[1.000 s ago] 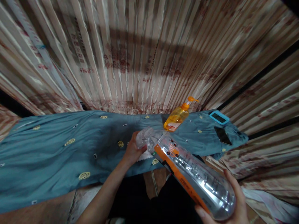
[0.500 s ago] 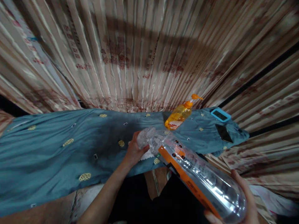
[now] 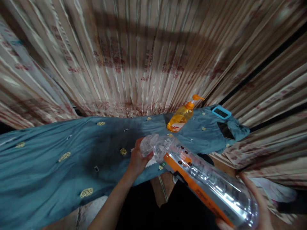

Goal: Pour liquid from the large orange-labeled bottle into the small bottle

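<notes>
A large clear plastic bottle (image 3: 206, 182) with an orange label lies tilted across the lower right, neck pointing up-left. My left hand (image 3: 137, 159) is closed around its neck and cap end. My right hand (image 3: 260, 207) cups the bottle's base at the lower right corner. Something white shows under my left hand, on the blue cloth; I cannot tell what it is.
A blue patterned cloth (image 3: 59, 159) covers the table. An orange pump bottle (image 3: 181, 116) stands at the back right, with a blue-cased device (image 3: 221, 112) and a dark phone (image 3: 225, 131) beyond it. Striped curtains (image 3: 144, 57) hang behind.
The view has tilted and drifted a little. The bottle's base and my right hand sit further right and lower in the frame. My left hand stays on the neck.
</notes>
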`<action>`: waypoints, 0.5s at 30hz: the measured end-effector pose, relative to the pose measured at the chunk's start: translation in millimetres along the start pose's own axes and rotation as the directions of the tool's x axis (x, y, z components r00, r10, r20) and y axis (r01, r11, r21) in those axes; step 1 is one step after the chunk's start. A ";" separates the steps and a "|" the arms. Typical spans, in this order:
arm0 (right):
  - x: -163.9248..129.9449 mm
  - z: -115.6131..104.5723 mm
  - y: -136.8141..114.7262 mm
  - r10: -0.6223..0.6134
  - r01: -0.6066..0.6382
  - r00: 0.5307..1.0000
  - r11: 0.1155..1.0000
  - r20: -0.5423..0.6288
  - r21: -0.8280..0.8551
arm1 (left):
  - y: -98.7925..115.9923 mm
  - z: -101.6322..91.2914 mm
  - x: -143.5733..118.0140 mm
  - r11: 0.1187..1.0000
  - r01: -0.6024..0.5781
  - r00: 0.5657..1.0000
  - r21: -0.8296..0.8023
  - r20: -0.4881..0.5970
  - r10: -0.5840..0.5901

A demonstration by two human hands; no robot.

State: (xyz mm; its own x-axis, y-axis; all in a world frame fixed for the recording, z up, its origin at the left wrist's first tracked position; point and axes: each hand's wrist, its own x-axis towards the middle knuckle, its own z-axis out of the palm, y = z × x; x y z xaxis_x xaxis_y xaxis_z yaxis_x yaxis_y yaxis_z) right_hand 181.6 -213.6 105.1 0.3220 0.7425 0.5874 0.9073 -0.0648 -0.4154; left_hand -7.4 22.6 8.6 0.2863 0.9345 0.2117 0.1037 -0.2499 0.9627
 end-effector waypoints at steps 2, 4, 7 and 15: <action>-1.1 -0.8 2.2 0.023 -0.022 0.999 1.000 0.025 -0.005 | -0.4 -0.7 -0.3 1.000 -0.002 1.000 0.002 0.005 0.002; -0.9 0.8 -5.4 0.148 -0.146 0.988 0.988 -0.035 0.056 | -0.6 -1.0 -0.5 1.000 -0.001 1.000 0.008 0.010 0.001; 2.0 6.0 -26.4 0.324 -0.306 0.940 0.939 -0.106 0.159 | -0.7 -1.2 -0.4 1.000 -0.005 1.000 0.023 0.015 0.004; 1.3 5.2 -25.9 0.324 -0.304 0.939 0.939 -0.114 0.163 | -1.8 -0.8 -0.1 0.999 0.005 1.000 0.034 0.020 -0.006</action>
State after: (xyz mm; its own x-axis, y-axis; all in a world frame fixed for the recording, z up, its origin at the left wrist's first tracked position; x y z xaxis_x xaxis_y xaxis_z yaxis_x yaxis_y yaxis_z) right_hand 157.2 -207.5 113.0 0.6273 0.6004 0.4960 0.7094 -0.1779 -0.6820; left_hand -8.4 23.2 7.0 0.3048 0.9306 0.2028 0.1376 -0.2538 0.9574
